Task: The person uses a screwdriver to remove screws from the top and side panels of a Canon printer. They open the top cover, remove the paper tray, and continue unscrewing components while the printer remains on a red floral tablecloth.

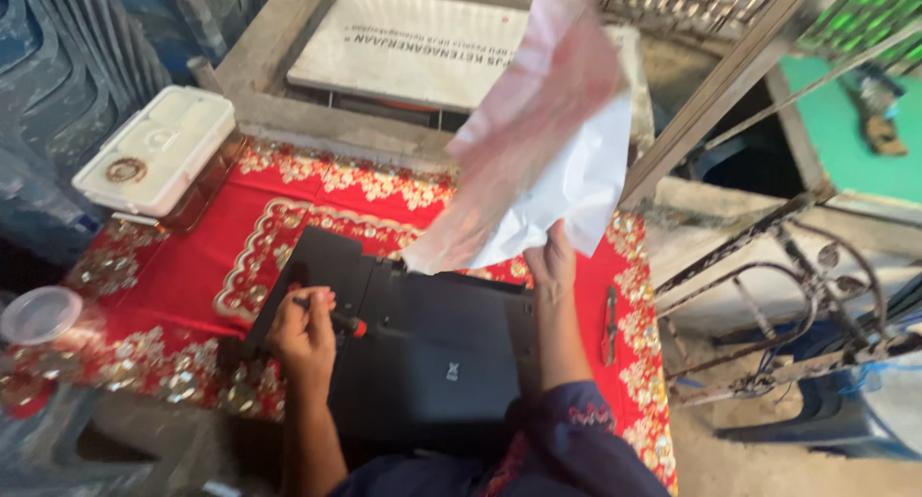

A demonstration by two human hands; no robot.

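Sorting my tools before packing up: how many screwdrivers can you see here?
2: one screwdriver in the left hand over the black printer; another tool, likely a screwdriver, on the red cloth. Others may be hidden.

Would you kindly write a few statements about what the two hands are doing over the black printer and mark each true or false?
1. The left hand holds a screwdriver with a black and red handle. True.
2. The right hand rests flat on the red cloth. False: it is raised, gripping a sheet of white and pink paper.
3. The black printer sits on a patterned red cloth. True.
4. A white lidded box stands on top of the printer. False: it stands at the cloth's far left corner, apart from the printer.
5. A second tool lies on the cloth right of the printer. True.
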